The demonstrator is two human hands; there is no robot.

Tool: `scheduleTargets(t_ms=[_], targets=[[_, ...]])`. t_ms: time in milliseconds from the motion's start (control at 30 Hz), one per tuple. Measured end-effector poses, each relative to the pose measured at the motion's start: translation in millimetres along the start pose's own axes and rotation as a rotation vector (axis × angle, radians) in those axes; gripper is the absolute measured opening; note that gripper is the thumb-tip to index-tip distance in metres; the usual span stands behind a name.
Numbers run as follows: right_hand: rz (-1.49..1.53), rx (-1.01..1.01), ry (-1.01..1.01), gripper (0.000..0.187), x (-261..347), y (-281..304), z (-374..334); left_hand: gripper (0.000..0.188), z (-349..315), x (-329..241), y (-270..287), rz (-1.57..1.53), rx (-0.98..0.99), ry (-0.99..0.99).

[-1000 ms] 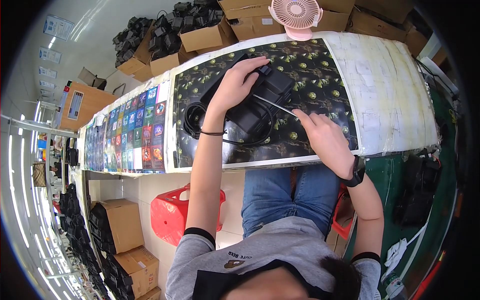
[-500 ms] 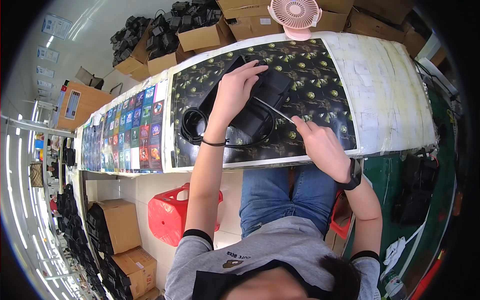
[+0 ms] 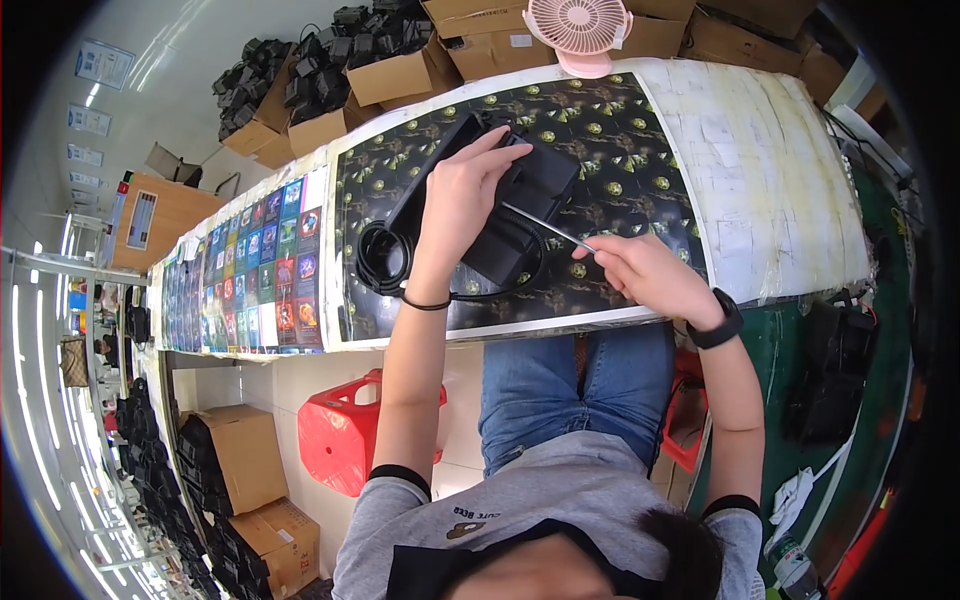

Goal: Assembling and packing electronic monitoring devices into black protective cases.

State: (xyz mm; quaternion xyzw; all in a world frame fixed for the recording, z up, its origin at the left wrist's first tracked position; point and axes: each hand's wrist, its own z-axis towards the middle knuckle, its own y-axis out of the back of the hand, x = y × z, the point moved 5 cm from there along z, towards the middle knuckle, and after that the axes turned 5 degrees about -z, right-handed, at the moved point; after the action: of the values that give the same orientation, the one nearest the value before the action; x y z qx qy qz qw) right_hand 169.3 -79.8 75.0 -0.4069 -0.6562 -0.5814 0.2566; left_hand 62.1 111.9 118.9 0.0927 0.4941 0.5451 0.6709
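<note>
A black box-shaped plastic device (image 3: 550, 172) lies tilted across the dark patterned mat, with a flat black part on its near side. My left hand (image 3: 458, 200) rests over its left part, fingers stretched out along the top; the thumb is hidden. A thin straight metal rod (image 3: 548, 223), like a screwdriver shaft, runs from the device to my right hand (image 3: 640, 268). My right fingers are closed round the rod's near end, and any handle is hidden in them. The rod's far tip meets the device beside my left hand. A coiled black cable (image 3: 405, 262) lies left of the device.
A pink fan (image 3: 580, 30) stands at the table's far edge. Behind are cardboard boxes (image 3: 405, 78) heaped with black devices. Rows of coloured picture cards (image 3: 265, 250) cover the table's left part. A red stool (image 3: 335, 435) stands below the table.
My right hand has shifted slightly right and its fingers have changed position on the rod. My left hand stays on the device. The whole view has moved a little.
</note>
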Motion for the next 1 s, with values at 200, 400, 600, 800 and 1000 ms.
scheduleTargets(t_ms=[200,400,600,800,1000], targets=[[-0.538,-0.309,0.137,0.032,24.3,3.6,-33.8,0.029,0.0,-0.4,-6.2,0.082,-0.017,-0.068],[-0.629,-0.387,0.169,0.04,42.6,8.5,-46.7,0.032,-0.5,15.6,-4.3,0.026,0.003,0.025],[-0.843,-0.32,0.191,0.049,40.9,-15.0,-39.0,0.03,-2.3,14.9,-6.5,0.022,0.007,0.045],[-0.922,-0.316,0.12,0.052,42.8,-34.7,-27.5,0.03,-2.7,15.0,-5.3,0.011,0.003,0.058],[-0.898,-0.334,0.161,0.047,41.0,-35.6,-27.3,0.031,-3.3,15.0,-4.7,0.011,-0.002,0.039]])
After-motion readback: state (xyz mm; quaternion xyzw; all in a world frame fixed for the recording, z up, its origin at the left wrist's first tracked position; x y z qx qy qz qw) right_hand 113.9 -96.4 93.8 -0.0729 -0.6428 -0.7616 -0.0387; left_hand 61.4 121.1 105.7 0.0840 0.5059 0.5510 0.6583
